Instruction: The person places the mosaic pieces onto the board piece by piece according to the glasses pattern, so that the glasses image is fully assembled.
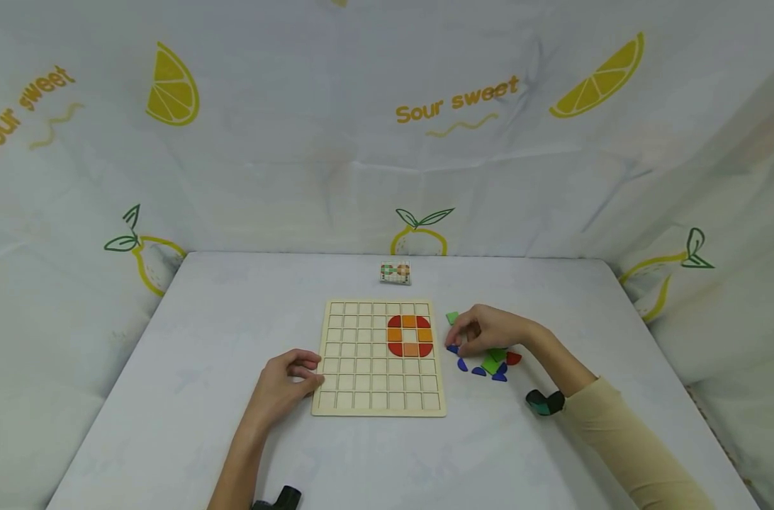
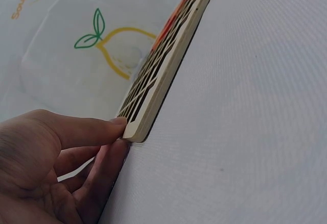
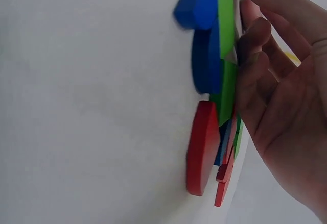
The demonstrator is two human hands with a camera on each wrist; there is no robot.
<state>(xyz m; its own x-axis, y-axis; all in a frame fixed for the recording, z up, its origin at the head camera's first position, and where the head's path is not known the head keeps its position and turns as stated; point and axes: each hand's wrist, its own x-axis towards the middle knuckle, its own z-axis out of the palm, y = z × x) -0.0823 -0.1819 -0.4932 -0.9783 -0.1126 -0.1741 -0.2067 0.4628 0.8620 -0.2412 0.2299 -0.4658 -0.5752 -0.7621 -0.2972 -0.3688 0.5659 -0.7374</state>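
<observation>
A pale wooden grid board lies flat on the table. Red corner pieces and orange squares form a ring around a bare cell in its upper right part. At the board's left edge, my left hand touches with thumb and fingertips; the left wrist view has the thumb against the corner. My right hand reaches over loose pieces to the right, pinching a blue piece between thumb and fingers, though most of it is hidden.
Loose blue half-rounds, green squares and a red piece lie under and around the right hand. A lone green piece lies near the board's right edge. Behind the board is a small patterned card stack. White lemon-print cloth hangs behind.
</observation>
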